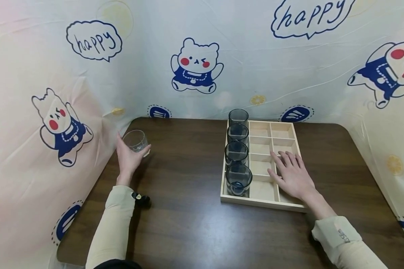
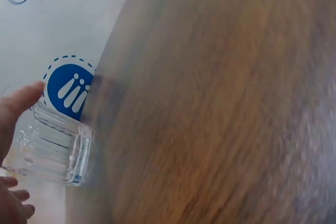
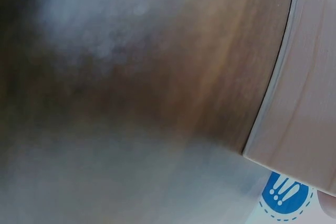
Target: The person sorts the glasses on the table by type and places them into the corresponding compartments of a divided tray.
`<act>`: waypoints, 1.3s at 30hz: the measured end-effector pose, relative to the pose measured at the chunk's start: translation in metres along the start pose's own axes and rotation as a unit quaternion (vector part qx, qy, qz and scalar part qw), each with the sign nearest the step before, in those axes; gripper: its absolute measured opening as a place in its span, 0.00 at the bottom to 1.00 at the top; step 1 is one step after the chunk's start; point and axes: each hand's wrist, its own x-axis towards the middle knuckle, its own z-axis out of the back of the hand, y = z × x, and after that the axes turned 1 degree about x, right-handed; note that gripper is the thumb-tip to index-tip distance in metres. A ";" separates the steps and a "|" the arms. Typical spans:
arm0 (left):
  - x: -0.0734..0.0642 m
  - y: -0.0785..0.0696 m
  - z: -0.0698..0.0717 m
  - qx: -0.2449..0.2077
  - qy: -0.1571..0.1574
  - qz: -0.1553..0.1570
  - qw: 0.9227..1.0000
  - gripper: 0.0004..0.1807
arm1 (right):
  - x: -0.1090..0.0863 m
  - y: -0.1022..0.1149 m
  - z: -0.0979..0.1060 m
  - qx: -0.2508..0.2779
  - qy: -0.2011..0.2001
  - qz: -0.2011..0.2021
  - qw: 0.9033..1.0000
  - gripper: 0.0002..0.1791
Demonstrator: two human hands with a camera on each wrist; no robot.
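My left hand (image 1: 128, 160) grips a clear drinking glass (image 1: 134, 139) near the table's far left corner, thumb and fingers around its side. In the left wrist view the same glass (image 2: 55, 145) appears on its side, with its thick base toward the table. Over on the right, my right hand (image 1: 294, 178) lies palm down with fingers spread over the right side of a pale wooden divided tray (image 1: 256, 202). Several dark-tinted glasses stand in the tray's left column, the nearest dark glass (image 1: 238, 180) at the front. Its middle compartments hold nothing.
A dark brown wooden table (image 1: 185, 224) bears everything. Behind and beside it hangs a pale curtain (image 1: 148, 59) printed with cartoon bears. The tray's wooden side (image 3: 302, 87) fills the right of the right wrist view.
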 end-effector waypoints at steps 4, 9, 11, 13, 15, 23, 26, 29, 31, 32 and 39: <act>-0.002 0.002 -0.002 -0.086 -0.002 0.058 0.995 0.76 | 0.000 0.000 0.001 -0.001 0.000 0.000 1.000 0.42; -0.004 0.005 -0.009 -0.140 0.001 0.085 0.986 0.72 | 0.002 0.000 0.002 -0.004 0.000 0.001 1.000 0.42; -0.004 0.007 -0.014 -0.163 -0.005 0.095 0.982 0.68 | 0.003 0.001 0.003 -0.006 0.000 0.001 1.000 0.42; -0.004 0.009 -0.019 -0.183 -0.014 0.106 0.977 0.65 | 0.003 0.001 0.004 -0.007 -0.001 0.001 1.000 0.42; -0.003 0.009 -0.024 -0.202 -0.030 0.116 0.972 0.62 | 0.004 0.000 0.003 -0.005 -0.001 0.001 1.000 0.42; -0.002 0.004 -0.032 -0.226 -0.083 0.126 0.962 0.53 | 0.004 0.000 0.002 -0.006 -0.002 0.000 1.000 0.42; -0.002 0.001 -0.034 -0.235 -0.089 0.132 0.959 0.51 | 0.004 -0.001 0.003 -0.008 -0.002 0.002 1.000 0.42; -0.002 -0.004 -0.036 -0.258 -0.086 0.133 0.953 0.51 | 0.004 -0.001 0.002 -0.008 -0.003 0.003 1.000 0.42; -0.003 -0.010 -0.038 -0.279 -0.077 0.124 0.949 0.50 | 0.004 -0.001 0.002 -0.007 -0.003 0.002 1.000 0.42; -0.004 -0.012 -0.039 -0.287 -0.073 0.118 0.948 0.50 | 0.003 -0.001 0.001 -0.006 -0.004 0.001 1.000 0.42; -0.005 -0.030 -0.049 -0.289 -0.049 0.096 0.951 0.50 | 0.002 -0.002 -0.002 -0.005 -0.005 0.000 1.000 0.42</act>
